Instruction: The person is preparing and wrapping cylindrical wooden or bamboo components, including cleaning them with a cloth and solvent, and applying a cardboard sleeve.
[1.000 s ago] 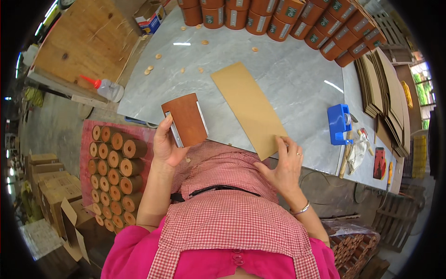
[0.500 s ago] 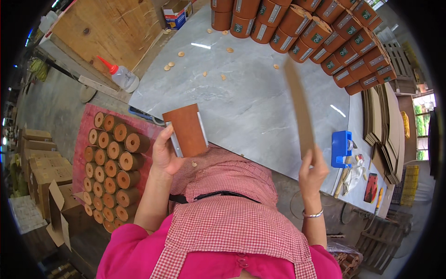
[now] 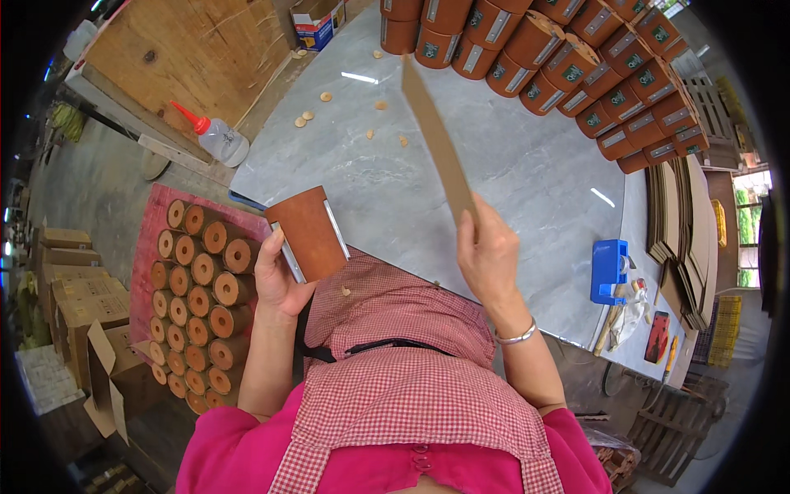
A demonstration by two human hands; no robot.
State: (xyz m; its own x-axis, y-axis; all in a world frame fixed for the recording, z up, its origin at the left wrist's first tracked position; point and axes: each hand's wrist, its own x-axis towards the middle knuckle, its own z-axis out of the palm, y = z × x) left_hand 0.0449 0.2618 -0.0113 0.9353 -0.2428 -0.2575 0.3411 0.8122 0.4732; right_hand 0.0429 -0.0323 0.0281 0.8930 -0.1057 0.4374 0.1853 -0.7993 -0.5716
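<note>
Swung leftward since the earlier frame, the cardboard strip [image 3: 436,140] slants above the grey surface [image 3: 535,189], your right hand [image 3: 490,251] grasping its near end. Your left hand [image 3: 280,284] pinches the brown panel [image 3: 309,235] by one metal-trimmed edge, near your apron [image 3: 411,387]; that one-sided hold could slip if the strip knocked it.
</note>
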